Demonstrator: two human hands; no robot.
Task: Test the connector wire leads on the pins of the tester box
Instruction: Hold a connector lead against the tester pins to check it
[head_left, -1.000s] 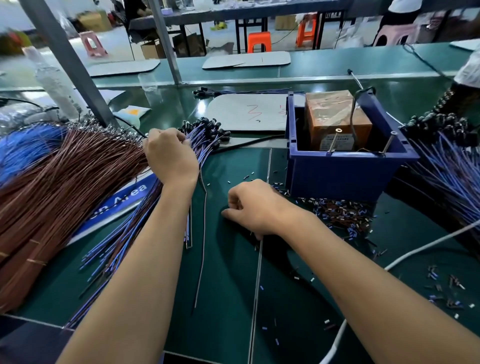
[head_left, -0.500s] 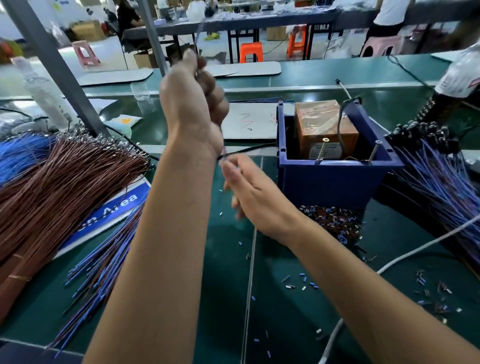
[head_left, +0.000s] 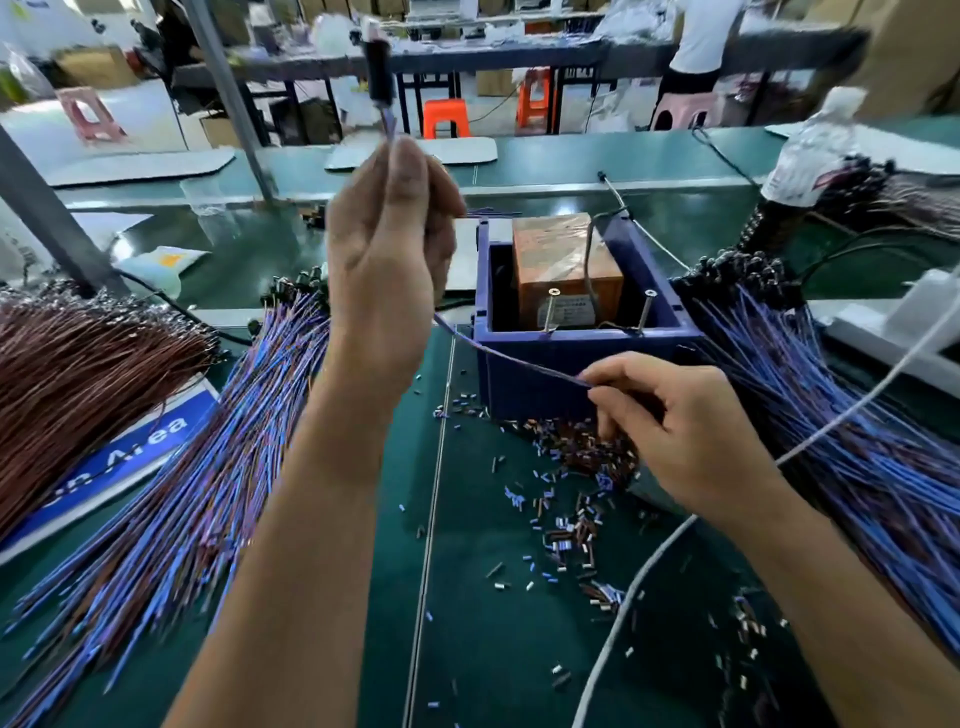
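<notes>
My left hand (head_left: 387, 260) is raised above the bench and pinches a connector wire (head_left: 511, 357) just below its black connector (head_left: 378, 73), which points up. The thin blue and brown wire runs down behind that hand and across to my right hand (head_left: 675, 431), which pinches its free lead ends in front of the tester box (head_left: 535, 374). The box is a blue bin holding an orange-brown unit (head_left: 563, 265). Two metal pins (head_left: 549, 309) (head_left: 644, 307) stand at its front rim. The lead ends are below and in front of the pins, apart from them.
A fan of blue and brown connector wires (head_left: 208, 467) lies left of my arms, with a brown wire bundle (head_left: 78, 374) beyond it. Another pile of wires (head_left: 857, 426) lies at the right. Cut insulation bits (head_left: 566, 519) litter the green mat. A white cable (head_left: 649, 561) crosses under my right arm.
My left hand lifted one wire out of the left pile and raised it high. My right hand slid along the wire to its lead ends, moving right to the box front.
</notes>
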